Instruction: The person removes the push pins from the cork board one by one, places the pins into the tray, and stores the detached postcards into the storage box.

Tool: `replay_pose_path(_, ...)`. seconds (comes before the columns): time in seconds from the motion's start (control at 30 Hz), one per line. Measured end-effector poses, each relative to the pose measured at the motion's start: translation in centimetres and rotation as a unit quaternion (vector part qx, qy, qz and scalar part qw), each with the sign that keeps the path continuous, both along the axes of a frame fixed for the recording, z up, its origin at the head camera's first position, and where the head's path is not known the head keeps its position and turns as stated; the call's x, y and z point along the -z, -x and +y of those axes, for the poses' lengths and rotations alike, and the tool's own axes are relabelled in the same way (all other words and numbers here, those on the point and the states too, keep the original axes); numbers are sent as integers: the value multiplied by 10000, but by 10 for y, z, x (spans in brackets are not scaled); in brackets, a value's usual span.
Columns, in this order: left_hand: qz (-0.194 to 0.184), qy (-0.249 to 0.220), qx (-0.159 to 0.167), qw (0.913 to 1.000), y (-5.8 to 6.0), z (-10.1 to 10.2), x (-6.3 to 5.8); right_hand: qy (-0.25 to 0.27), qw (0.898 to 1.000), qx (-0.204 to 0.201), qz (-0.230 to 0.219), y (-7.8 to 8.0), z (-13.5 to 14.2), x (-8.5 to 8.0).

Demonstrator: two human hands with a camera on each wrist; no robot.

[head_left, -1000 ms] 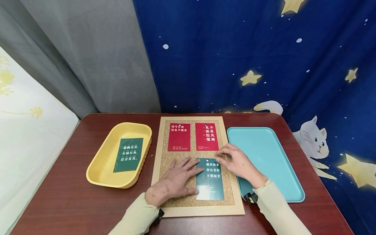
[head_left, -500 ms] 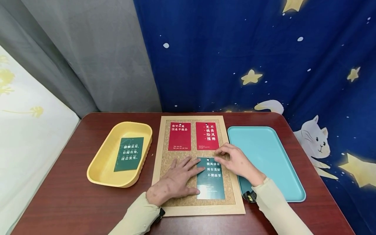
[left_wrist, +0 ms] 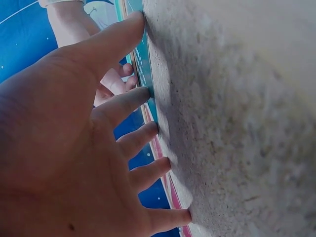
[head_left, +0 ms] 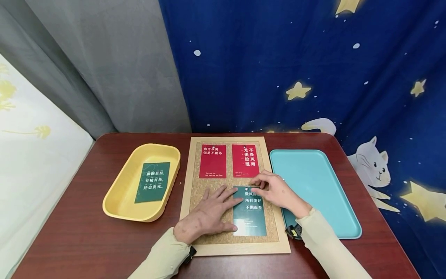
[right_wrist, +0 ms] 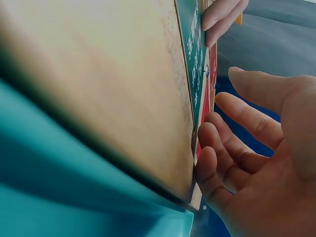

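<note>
My left hand point(head_left: 210, 215) lies spread on the cork board point(head_left: 209, 240), with its thumb and a couple of fingertips on the left edge of a green card point(head_left: 249, 223) with white writing. A small pushpin point(right_wrist: 206, 71) stands at the top of that card. Just right of the pin is my right hand point(head_left: 278, 190), thumb and index finger apart and nothing between them in the right wrist view. Its other fingers bend loosely, the lower fingertips close over the board. Higher up on the board, a red card point(head_left: 213, 164) and another red card point(head_left: 240, 166) each have a pin at the top.
A yellow tray point(head_left: 118, 193) with a second green card point(head_left: 152, 192) in it stands left of the board. On the right, a light blue tray point(head_left: 313, 174) sits against the board's wooden frame point(head_left: 240, 250). Curtains point(head_left: 244, 77) hang behind the dark red table point(head_left: 80, 232).
My right hand has moved slightly left, bringing thumb and index finger nearer the pin on the green card. My left hand stays in place on the card's edge.
</note>
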State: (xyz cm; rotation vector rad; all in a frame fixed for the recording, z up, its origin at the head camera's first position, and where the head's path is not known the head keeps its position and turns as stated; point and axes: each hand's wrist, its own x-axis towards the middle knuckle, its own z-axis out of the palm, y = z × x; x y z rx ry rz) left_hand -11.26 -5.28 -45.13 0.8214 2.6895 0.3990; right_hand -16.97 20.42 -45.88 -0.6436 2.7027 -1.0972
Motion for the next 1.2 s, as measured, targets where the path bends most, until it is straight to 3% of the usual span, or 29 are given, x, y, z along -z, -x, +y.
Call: replay_pose_path(1.2, 51, -5, 9, 10000, 0, 1, 0, 4, 9992, -396, -111, 7, 0, 8)
